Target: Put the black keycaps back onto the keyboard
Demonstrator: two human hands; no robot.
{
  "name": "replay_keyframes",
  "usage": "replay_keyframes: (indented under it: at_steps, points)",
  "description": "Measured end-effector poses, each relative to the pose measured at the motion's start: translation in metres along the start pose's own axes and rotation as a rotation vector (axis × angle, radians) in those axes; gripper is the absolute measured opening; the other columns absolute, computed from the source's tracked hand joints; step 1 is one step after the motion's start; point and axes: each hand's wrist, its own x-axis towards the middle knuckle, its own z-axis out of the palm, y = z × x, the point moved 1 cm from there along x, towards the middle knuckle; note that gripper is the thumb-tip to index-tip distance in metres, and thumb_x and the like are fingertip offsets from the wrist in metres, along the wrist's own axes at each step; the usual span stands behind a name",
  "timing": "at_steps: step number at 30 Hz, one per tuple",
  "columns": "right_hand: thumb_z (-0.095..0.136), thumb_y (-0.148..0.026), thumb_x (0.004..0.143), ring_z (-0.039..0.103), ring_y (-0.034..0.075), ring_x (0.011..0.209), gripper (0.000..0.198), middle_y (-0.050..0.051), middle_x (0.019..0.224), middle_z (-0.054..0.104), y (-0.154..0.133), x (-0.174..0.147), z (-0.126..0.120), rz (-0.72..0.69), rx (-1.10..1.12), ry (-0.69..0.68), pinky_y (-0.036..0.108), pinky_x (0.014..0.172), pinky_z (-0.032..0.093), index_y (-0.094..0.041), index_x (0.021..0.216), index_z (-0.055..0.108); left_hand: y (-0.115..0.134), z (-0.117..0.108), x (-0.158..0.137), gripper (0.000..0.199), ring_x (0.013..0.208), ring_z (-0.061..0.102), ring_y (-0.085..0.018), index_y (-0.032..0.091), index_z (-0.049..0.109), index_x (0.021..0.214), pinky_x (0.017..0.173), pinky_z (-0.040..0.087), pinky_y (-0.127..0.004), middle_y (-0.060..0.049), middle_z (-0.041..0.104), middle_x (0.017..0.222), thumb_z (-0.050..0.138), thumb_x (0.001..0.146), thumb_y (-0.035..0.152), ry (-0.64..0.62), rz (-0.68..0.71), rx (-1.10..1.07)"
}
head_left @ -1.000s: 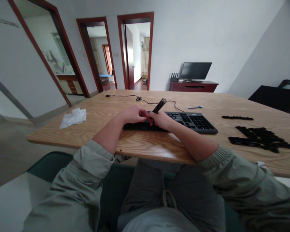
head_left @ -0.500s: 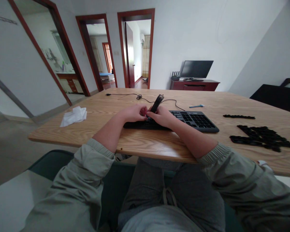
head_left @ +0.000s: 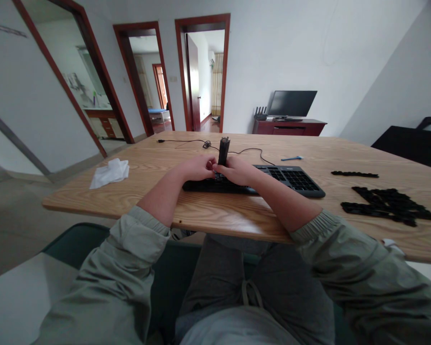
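Note:
A black keyboard point(head_left: 302, 180) lies near the table's front edge; many of its right-hand keys look removed, leaving a grid of square sockets. My right hand point(head_left: 238, 171) is wrapped round a dark stick-shaped tool point(head_left: 223, 151), which stands nearly upright over the keyboard's left part. The tool's lower end is hidden by my fingers. Close beside it, my left hand point(head_left: 199, 167) has its fingers curled together at the keyboard. Whatever is between the left fingertips, if anything, is too small to make out.
A thin black cable point(head_left: 251, 149) runs behind the keyboard. Beyond it lies a blue brush-like stick point(head_left: 291, 158). To the right are a row of black pieces point(head_left: 355, 174) and a pile of black keycap-like pieces point(head_left: 391, 203). White tissues point(head_left: 110, 173) rest at the left.
The dark tool has swung from a rightward lean to nearly upright, its top moving left. My right hand has turned with it; my left hand has shifted only slightly.

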Motion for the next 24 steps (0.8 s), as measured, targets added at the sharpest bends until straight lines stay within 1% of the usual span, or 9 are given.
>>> replay_keyframes:
  at_steps: [3, 5, 10, 14, 17, 21, 24]
  points:
    - [0.051, -0.036, 0.095, 0.065, 0.024, 0.095, 0.029, 0.011, 0.103, 0.074, -0.001, 0.000, -0.001, 0.021, -0.016, -0.006, 0.034, 0.091, 0.046, -0.018, 0.101, 0.073, 0.002, -0.001, -0.001, 0.025, 0.071, 0.057, -0.015, 0.016, 0.062, 0.095, 0.061, 0.040, -0.025, -0.002, 0.065, 0.081, 0.065, 0.072, 0.025, -0.027, 0.023, 0.047]
    - [0.052, -0.036, 0.095, 0.065, 0.025, 0.094, 0.029, 0.011, 0.104, 0.074, -0.001, 0.000, -0.002, 0.032, -0.020, -0.007, 0.034, 0.089, 0.046, -0.017, 0.101, 0.073, 0.004, -0.002, -0.002, 0.023, 0.069, 0.056, -0.014, 0.016, 0.062, 0.092, 0.060, 0.039, -0.025, -0.001, 0.064, 0.079, 0.066, 0.072, 0.025, -0.037, 0.020, 0.045]
    - [0.050, -0.042, 0.096, 0.065, 0.025, 0.089, 0.035, 0.013, 0.100, 0.074, 0.002, 0.000, -0.001, 0.023, -0.042, 0.001, 0.034, 0.084, 0.046, -0.016, 0.096, 0.072, 0.008, -0.003, -0.003, 0.020, 0.069, 0.055, -0.014, 0.016, 0.060, 0.086, 0.061, 0.038, -0.025, -0.001, 0.064, 0.078, 0.069, 0.072, 0.028, -0.047, -0.035, 0.007]
    - [0.046, -0.045, 0.098, 0.066, 0.026, 0.095, 0.039, 0.013, 0.104, 0.074, 0.007, -0.003, 0.007, -0.019, -0.027, 0.049, 0.034, 0.086, 0.047, -0.015, 0.101, 0.071, 0.008, -0.003, -0.004, 0.018, 0.070, 0.056, -0.014, 0.015, 0.061, 0.087, 0.061, 0.039, -0.026, -0.002, 0.066, 0.080, 0.067, 0.075, 0.028, -0.028, -0.029, 0.031]
    - [0.043, -0.047, 0.099, 0.066, 0.026, 0.099, 0.042, 0.012, 0.107, 0.074, 0.010, -0.006, 0.014, -0.034, 0.027, 0.112, 0.034, 0.088, 0.047, -0.016, 0.104, 0.071, 0.008, -0.003, -0.003, 0.018, 0.071, 0.057, -0.015, 0.015, 0.064, 0.089, 0.062, 0.041, -0.027, -0.002, 0.067, 0.081, 0.067, 0.075, 0.026, -0.037, -0.021, 0.040]
    - [0.042, -0.048, 0.099, 0.067, 0.028, 0.098, 0.044, 0.013, 0.105, 0.074, 0.011, -0.009, 0.019, 0.005, 0.034, 0.154, 0.036, 0.086, 0.048, -0.015, 0.103, 0.070, 0.007, -0.001, -0.004, 0.021, 0.074, 0.060, -0.016, 0.013, 0.068, 0.096, 0.066, 0.044, -0.028, -0.003, 0.071, 0.085, 0.065, 0.077, 0.023, -0.084, -0.021, -0.002]
    - [0.042, -0.049, 0.099, 0.067, 0.027, 0.094, 0.043, 0.013, 0.101, 0.074, 0.010, -0.011, 0.019, 0.023, 0.018, 0.155, 0.035, 0.083, 0.048, -0.016, 0.101, 0.070, 0.007, 0.001, -0.004, 0.017, 0.071, 0.059, -0.015, 0.015, 0.072, 0.091, 0.066, 0.043, -0.028, -0.001, 0.070, 0.078, 0.066, 0.077, 0.023, -0.136, -0.014, 0.008]
